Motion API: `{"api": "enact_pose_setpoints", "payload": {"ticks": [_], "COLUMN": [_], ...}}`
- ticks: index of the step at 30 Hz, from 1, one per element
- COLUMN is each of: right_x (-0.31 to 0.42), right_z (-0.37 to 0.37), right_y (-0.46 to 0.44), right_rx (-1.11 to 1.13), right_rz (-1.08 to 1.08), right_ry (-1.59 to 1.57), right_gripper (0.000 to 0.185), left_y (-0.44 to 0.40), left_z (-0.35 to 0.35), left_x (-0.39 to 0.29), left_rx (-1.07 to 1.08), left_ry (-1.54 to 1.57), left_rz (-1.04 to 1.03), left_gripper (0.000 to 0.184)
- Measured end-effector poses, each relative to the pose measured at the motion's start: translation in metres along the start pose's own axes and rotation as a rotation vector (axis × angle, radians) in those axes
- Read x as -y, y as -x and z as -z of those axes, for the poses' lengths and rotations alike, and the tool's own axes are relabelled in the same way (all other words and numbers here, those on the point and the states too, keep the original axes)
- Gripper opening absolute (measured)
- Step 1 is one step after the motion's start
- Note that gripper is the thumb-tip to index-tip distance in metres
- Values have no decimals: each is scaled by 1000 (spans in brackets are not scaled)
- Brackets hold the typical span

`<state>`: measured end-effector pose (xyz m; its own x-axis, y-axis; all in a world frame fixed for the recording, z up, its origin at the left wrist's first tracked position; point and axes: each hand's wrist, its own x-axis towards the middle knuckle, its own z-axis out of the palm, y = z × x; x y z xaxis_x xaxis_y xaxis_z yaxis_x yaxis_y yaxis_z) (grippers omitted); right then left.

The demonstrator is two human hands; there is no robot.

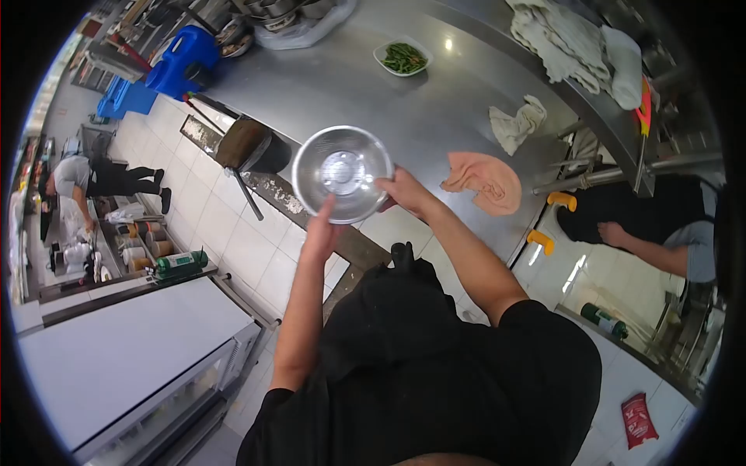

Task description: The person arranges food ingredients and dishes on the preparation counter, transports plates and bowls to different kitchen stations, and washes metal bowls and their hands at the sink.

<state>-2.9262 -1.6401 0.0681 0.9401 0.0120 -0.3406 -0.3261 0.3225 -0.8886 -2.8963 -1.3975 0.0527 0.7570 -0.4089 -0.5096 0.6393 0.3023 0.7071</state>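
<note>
By the steel table's (334, 101) near edge, L hand (318, 231) & R hand (406, 194) grip a shiny metal bowl (339, 172), thumbs inside, other fingers mostly hid. Prob. light, stiff, won't break, slippery if wet; best held by the rim, both sides. Red pack (639, 421), well away from the table, has pale print, too small to read.

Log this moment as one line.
left hand: holds round silver metal bowl | right hand: holds same bowl | grey metal counter: white dish of green vegetables, crumpled peach cloth
</note>
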Motion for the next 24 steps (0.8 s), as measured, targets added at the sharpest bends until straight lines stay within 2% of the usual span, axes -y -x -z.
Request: {"api": "enact_pose_setpoints", "payload": {"ticks": [2, 4, 6, 7, 8, 9, 11, 12, 13, 14, 17, 21, 24], "right_x": [15, 1, 4, 11, 3, 12, -2, -1, -10, -9, 4, -14, -22], "right_z": [-11, 23, 70, 83, 113, 121, 180, 168, 186, 193, 180, 171, 108], "right_y": [-24, -92, -185, -215, -248, -264, -347, -357, -382, -386, -367, -353, -323], "right_rx": [251, 112, -243, -435, -315, -321, -183, -398, -499, -431, -687, -700, -732], "right_rz": [-185, -20, -158, -53, 47, 53, -209, -19, 17, -24, 92, 107, 103], "right_ry": [-23, -104, -128, -142, -266, -359, -651, -485, -553, -619, -629, -586, -504], "right_gripper": [37, 40, 49, 49, 49, 51, 58, 54, 47, 43, 39, 27, 22], "left_y": [13, 32, 63, 74, 87, 99, 113, 120, 127, 136, 136, 129, 125], "left_z": [42, 82, 113, 138, 148, 159, 195, 210, 220, 229, 255, 339, 393], "left_x": [-14, -25, -34, -34, -35, -39, -37, -39, -44, -50, -60, -101, -129], "left_rx": [-146, -275, -381, -390, -441, -509, -622, -672, -718, -721, -753, -739, -728], "left_ry": [-8, 4, 93, 100, 120, 149, 208, 238, 228, 269, 315, 333, 363], "left_rz": [-66, -133, -201, -180, -180, -195, -229, -232, -232, -253, -275, -230, -206], "left_gripper": [46, 46, 45, 46, 46, 46, 41, 39, 38, 37, 36, 36, 35]}}
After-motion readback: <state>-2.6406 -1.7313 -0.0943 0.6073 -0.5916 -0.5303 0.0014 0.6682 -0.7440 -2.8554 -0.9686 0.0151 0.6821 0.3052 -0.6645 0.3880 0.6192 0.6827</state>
